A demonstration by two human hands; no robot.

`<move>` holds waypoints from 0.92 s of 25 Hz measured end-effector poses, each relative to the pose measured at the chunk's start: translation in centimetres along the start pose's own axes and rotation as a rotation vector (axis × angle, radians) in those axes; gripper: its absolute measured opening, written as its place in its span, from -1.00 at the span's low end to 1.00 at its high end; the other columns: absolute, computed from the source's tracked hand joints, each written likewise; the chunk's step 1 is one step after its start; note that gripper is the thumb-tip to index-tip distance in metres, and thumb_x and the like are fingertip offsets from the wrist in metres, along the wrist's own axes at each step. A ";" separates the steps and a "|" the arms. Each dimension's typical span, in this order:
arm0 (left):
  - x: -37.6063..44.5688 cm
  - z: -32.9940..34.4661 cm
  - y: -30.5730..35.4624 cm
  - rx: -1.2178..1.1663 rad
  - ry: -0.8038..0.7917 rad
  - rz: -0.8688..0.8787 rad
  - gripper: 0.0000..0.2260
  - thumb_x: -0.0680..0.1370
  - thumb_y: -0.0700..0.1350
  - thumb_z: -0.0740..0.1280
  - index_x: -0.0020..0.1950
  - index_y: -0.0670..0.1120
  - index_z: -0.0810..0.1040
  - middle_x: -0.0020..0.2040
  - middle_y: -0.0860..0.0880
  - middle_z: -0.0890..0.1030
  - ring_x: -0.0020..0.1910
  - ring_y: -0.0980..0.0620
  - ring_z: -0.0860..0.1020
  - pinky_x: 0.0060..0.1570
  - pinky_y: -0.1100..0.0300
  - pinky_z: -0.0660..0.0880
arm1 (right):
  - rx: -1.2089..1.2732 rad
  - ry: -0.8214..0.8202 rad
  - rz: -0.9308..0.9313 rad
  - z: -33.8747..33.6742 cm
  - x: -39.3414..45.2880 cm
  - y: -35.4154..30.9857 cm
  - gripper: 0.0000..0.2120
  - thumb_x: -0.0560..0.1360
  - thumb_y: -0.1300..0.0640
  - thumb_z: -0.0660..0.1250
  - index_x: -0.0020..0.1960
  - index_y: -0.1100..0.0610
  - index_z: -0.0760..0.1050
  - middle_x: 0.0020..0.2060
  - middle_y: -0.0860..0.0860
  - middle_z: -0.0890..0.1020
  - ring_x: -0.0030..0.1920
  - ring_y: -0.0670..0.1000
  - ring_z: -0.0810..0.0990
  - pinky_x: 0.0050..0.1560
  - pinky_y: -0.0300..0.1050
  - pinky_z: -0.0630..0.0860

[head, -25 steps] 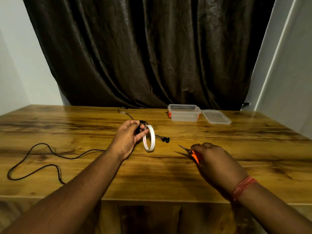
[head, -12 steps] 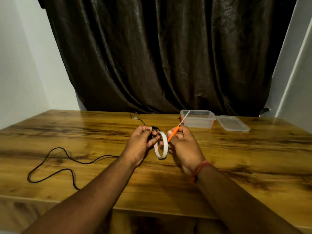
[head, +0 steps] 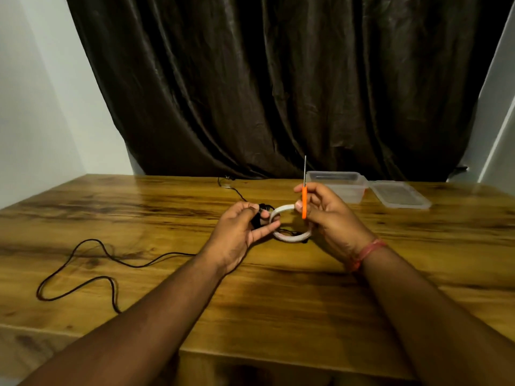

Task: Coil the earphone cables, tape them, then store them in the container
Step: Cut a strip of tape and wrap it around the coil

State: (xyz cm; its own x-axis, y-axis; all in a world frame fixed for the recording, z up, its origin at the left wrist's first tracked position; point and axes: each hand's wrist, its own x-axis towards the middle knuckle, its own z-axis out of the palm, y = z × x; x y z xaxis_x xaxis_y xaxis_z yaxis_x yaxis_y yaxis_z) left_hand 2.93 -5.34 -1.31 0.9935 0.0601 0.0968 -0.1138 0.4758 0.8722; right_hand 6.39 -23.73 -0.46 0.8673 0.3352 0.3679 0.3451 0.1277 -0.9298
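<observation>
At the far left of the desk point(head: 278, 288) a loose black cable point(head: 83, 263) wanders in open loops, not yet wound, and runs toward the middle. The left hand point(head: 239, 232) has its thumb and fingers curled round a small black bundle of coiled earphone cable point(head: 257, 218), held just above the desk. Touching that hand on its right is a white roll of tape point(head: 289, 227), tilted with its ring facing up toward the camera. The right hand point(head: 326, 215) is clamped on an orange-handled pair of scissors point(head: 304, 199), blades closed and pointing straight up, while its lower fingers seem to steady the far side of the roll.

The step in hand looks like taping the coil. To do it well, the left hand should hold the bundle tight so the turns do not spring apart, while the right pulls out a short strip, lays it across the coil, and only then tips the blades down to cut. The upright point is close to both hands and wants care.

Further right, at the back of the desk, stands a clear plastic container point(head: 337, 188), open; I can make out nothing inside it, though its walls are hazy. Its clear lid point(head: 400, 195) lies flat just beside it on the right.
</observation>
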 end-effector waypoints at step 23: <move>-0.4 -0.2 0.3 0.102 -0.006 0.110 -0.88 0.63 -0.34 0.17 -0.04 -0.15 0.39 -0.10 -0.21 0.56 0.06 -0.13 0.66 0.07 -0.18 0.60 | -0.559 -0.066 -0.209 -0.2 -0.8 0.2 -0.50 0.52 0.32 0.34 0.15 -0.29 0.42 0.09 -0.23 0.49 0.09 -0.17 0.52 0.01 -0.26 0.51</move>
State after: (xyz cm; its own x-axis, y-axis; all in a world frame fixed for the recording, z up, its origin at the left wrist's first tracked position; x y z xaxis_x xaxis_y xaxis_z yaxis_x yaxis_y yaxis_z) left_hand 2.50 -5.01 -1.19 0.9751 0.1014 0.1974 -0.2213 0.3746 0.9004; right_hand 5.82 -24.17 -0.90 0.7430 0.4152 0.5249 0.6576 -0.3074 -0.6878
